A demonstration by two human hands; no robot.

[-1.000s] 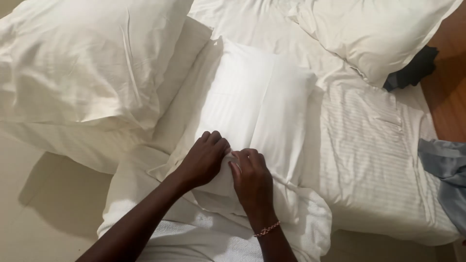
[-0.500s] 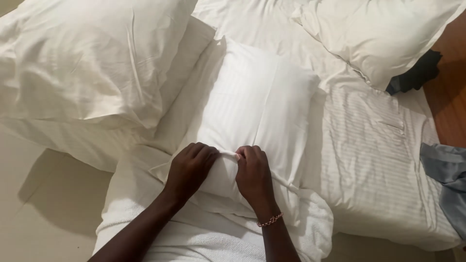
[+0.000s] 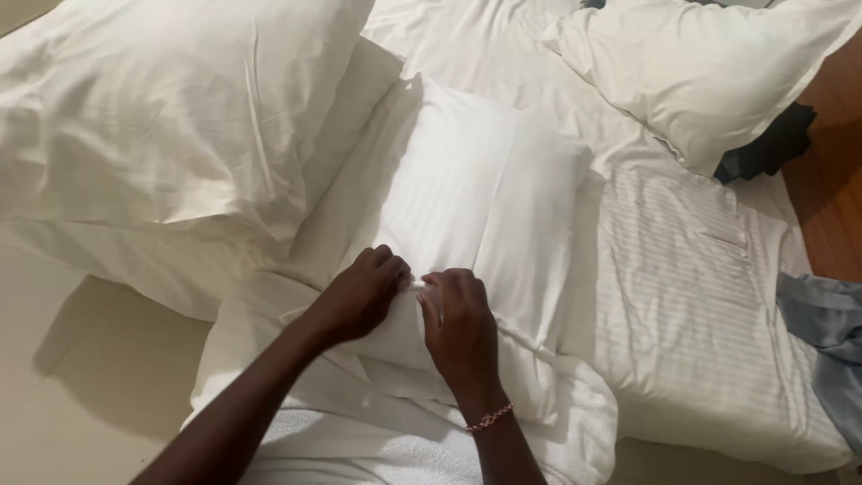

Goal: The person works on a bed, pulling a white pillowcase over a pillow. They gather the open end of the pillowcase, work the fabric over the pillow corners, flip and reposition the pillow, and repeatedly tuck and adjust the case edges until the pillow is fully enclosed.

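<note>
Where hands (image 3: pixel 364 296) pinch: crowding pillows (image 3: pixel 171 108)

Warm dim indoor light, soft shadows left of pillows, sharp focus, no glare

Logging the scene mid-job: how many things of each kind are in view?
Plump white fabric pillows: 3
Grey cloth at right edge: 1
Dark cloth beside far pillow: 1
White textured towel: 1
Total: 6
</note>
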